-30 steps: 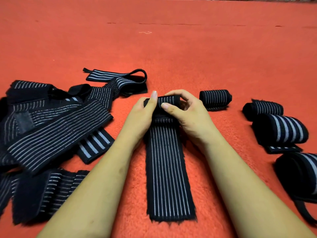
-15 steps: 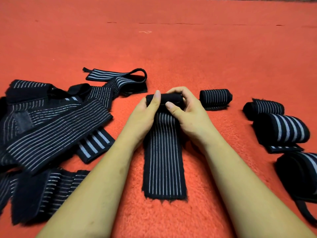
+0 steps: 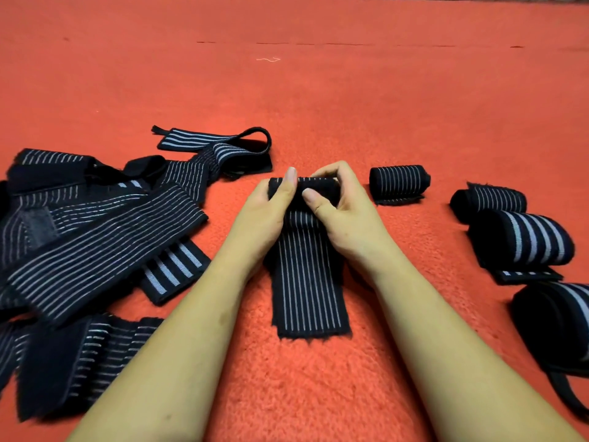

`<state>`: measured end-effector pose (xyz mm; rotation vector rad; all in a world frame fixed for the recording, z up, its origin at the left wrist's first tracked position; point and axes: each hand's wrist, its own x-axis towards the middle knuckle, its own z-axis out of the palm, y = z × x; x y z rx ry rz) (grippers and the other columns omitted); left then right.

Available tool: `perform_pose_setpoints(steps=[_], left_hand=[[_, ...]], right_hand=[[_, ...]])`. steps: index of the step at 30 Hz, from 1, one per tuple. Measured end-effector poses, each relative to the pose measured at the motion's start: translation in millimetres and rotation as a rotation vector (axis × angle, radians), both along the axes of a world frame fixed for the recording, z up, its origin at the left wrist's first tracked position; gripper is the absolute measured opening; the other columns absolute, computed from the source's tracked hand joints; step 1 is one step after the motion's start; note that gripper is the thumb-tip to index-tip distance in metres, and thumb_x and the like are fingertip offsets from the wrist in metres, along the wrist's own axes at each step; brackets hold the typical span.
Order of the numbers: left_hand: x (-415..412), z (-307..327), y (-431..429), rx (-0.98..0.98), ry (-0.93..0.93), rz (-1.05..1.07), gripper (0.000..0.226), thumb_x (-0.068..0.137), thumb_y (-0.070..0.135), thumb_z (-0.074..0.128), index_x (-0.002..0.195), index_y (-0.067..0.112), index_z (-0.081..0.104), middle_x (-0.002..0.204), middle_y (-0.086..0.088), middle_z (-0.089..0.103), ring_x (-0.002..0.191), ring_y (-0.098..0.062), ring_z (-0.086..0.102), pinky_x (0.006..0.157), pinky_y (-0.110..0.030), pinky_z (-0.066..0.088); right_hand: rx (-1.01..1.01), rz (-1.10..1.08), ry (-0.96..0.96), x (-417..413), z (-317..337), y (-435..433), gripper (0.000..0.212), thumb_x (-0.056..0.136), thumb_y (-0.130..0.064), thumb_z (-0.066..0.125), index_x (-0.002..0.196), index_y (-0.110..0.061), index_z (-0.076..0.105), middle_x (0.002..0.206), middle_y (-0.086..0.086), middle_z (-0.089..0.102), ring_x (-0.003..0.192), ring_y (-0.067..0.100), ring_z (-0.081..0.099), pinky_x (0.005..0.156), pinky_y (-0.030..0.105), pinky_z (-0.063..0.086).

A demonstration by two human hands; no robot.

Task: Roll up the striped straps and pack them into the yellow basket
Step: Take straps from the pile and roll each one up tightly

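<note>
A black strap with thin white stripes (image 3: 307, 282) lies lengthwise on the red carpet in front of me, its far end wound into a roll. My left hand (image 3: 266, 218) and my right hand (image 3: 342, 212) both grip that roll from either side, thumbs on top. The flat tail of the strap stretches toward me between my forearms. A heap of unrolled striped straps (image 3: 95, 237) lies at the left. Several finished rolls rest at the right: a small one (image 3: 398, 183), then one (image 3: 490, 199) and a wide-striped one (image 3: 522, 240). No yellow basket is in view.
Red carpet (image 3: 318, 90) covers the whole floor and stretches far ahead. Another dark roll (image 3: 554, 327) with a loose loop sits at the right edge. A looped strap (image 3: 223, 145) lies just beyond the heap, left of my hands.
The roll has grown thicker under my hands and the flat tail has become shorter, its near end drawn up the carpet toward the roll. The other straps have not moved.
</note>
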<state>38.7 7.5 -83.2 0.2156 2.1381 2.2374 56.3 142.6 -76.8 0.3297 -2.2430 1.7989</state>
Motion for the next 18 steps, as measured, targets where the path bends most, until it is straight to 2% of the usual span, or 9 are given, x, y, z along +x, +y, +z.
perform_pose_setpoints(steps=[2,6,8,10,12,13,15,18], left_hand=[[0.2,0.8,-0.7,0.061,-0.014,-0.01,0.057,0.083,0.061,0.058,0.107,0.01,0.063,0.094,-0.003,0.068,0.087,-0.015,0.065,0.084,-0.039,0.05],[-1.9,-3.1,-4.5,0.08,0.141,-0.046,0.016,0.088,0.038,0.063,0.097,0.025,0.062,0.091,0.001,0.06,0.09,-0.018,0.055,0.088,-0.041,0.045],[-2.1,-3.9,-5.4,0.039,0.16,-0.055,0.019,0.084,0.041,0.065,0.1,0.031,0.063,0.094,0.002,0.061,0.092,-0.018,0.056,0.092,-0.045,0.046],[-0.5,-2.4,-3.0,0.011,0.128,-0.03,0.029,0.082,0.053,0.063,0.103,0.034,0.063,0.099,0.004,0.065,0.096,-0.015,0.061,0.098,-0.045,0.047],[1.6,0.5,0.0,-0.043,0.063,0.006,0.045,0.088,0.066,0.055,0.109,0.027,0.062,0.103,0.007,0.071,0.098,-0.009,0.067,0.099,-0.039,0.05],[2.4,1.3,1.0,-0.057,0.035,0.004,0.049,0.092,0.065,0.05,0.11,0.022,0.063,0.103,0.005,0.072,0.096,-0.007,0.068,0.097,-0.036,0.051],[1.6,1.0,1.3,0.005,-0.004,-0.017,0.042,0.098,0.055,0.048,0.108,0.018,0.064,0.1,0.0,0.072,0.092,-0.011,0.068,0.092,-0.037,0.051],[-0.1,1.3,-1.9,0.146,0.025,-0.024,0.024,0.091,0.04,0.059,0.102,0.019,0.062,0.1,-0.005,0.066,0.096,-0.019,0.062,0.096,-0.044,0.047]], right_hand=[[-0.028,0.029,-0.03,0.0,-0.6,-1.0,0.024,0.089,-0.024,0.063,0.108,-0.011,0.052,0.097,0.002,0.059,0.091,0.012,0.056,0.087,0.036,0.047],[-0.065,-0.028,-0.191,0.3,4.3,-3.9,0.035,0.101,-0.042,0.051,0.114,-0.009,0.055,0.098,0.0,0.064,0.086,0.006,0.059,0.079,0.022,0.048],[-0.071,-0.026,-0.184,-1.1,2.0,-1.4,0.031,0.102,-0.04,0.05,0.107,-0.01,0.057,0.094,0.001,0.064,0.083,0.009,0.059,0.078,0.029,0.049],[-0.078,-0.008,-0.118,0.0,1.7,-0.3,0.02,0.1,-0.033,0.054,0.101,-0.014,0.054,0.087,0.0,0.059,0.08,0.011,0.055,0.077,0.036,0.047],[-0.052,0.017,-0.06,0.5,1.1,1.3,0.012,0.1,-0.023,0.054,0.105,-0.013,0.05,0.086,-0.001,0.054,0.079,0.009,0.051,0.075,0.031,0.045],[-0.041,0.031,-0.05,0.6,1.1,1.9,0.011,0.1,-0.016,0.054,0.108,-0.01,0.048,0.087,-0.002,0.053,0.079,0.007,0.05,0.075,0.027,0.044],[-0.039,0.063,-0.056,1.6,3.0,1.1,0.014,0.1,-0.01,0.053,0.113,-0.007,0.048,0.089,-0.003,0.052,0.079,0.005,0.05,0.074,0.023,0.044],[-0.096,0.047,-0.136,2.5,5.4,-3.5,0.023,0.103,-0.026,0.053,0.118,-0.01,0.052,0.096,-0.003,0.058,0.084,0.004,0.054,0.076,0.016,0.046]])
